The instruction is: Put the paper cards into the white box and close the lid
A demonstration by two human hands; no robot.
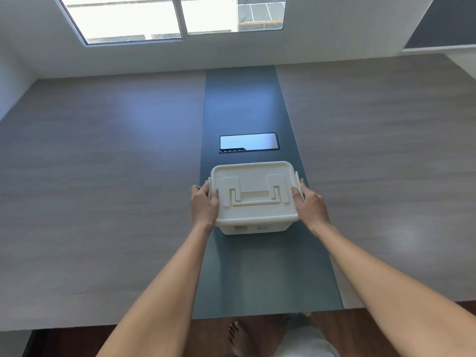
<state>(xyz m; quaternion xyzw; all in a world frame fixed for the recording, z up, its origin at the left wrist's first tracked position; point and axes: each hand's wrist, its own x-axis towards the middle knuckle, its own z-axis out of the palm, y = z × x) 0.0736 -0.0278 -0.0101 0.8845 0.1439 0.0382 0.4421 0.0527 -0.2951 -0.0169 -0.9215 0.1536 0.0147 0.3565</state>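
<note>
From the head camera, the white box [253, 199] sits on the dark centre strip of the surface [103, 176], straight ahead at twelve o'clock from the person, with its long axis running from nine o'clock to three o'clock. Its lid [253, 186] lies flat across the top, the carry handle folded down in the middle. The left hand [204, 203] wraps the nine o'clock end of the box, thumb over the lid edge and fingers around the side where a latch stands; the right hand [310, 204] mirrors it at the three o'clock end. Both hands are partly curled and pressed onto the box ends, equally near. No paper cards are visible anywhere, so they are probably inside already, though that cannot be confirmed with the lid on. Whether the side latches are snapped home cannot be told. A dark glossy panel [249, 142] is set into the strip just beyond the box at twelve o'clock. The remaining move likely depends on each hand pressing its own latch inward.
</note>
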